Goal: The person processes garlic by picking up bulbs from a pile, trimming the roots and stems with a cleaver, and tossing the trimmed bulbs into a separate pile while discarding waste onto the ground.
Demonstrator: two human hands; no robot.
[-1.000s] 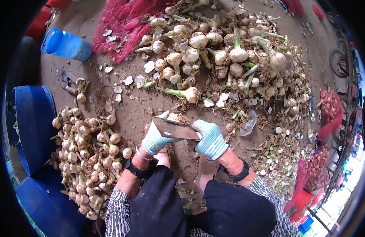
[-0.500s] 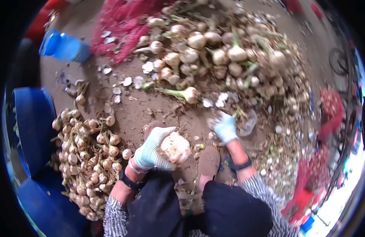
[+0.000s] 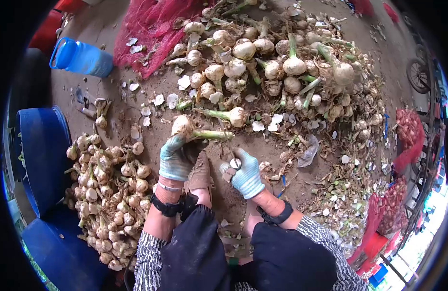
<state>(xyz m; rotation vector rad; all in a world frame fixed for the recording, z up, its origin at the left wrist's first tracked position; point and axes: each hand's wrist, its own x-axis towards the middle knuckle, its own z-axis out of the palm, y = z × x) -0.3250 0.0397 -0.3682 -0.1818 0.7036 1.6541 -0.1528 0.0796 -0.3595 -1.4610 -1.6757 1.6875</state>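
Observation:
My left hand point(image 3: 174, 162), in a pale knit glove, is closed around a large garlic bulb point(image 3: 182, 125) whose green stem point(image 3: 210, 134) points right. In my right hand point(image 3: 247, 175), also gloved and closed, is a knife; the round end of its handle point(image 3: 235, 163) shows, and its thin blade rises close to the stem's tip. Just beyond the hands, another garlic bulb with its stem point(image 3: 237, 117) lies on the dirt.
A big heap of untrimmed garlic point(image 3: 294, 65) spreads ahead. To the left is a pile of trimmed garlic bulbs point(image 3: 110, 194), beside blue plastic containers point(image 3: 42, 160). Further off are a blue water jug point(image 3: 83, 57) and red mesh netting point(image 3: 144, 34). Cut scraps point(image 3: 337, 194) litter the right side.
My left hand has moved up and left and now holds a bulb with a long stem instead of a stemless one. My right hand has drawn in toward it, the knife now visible.

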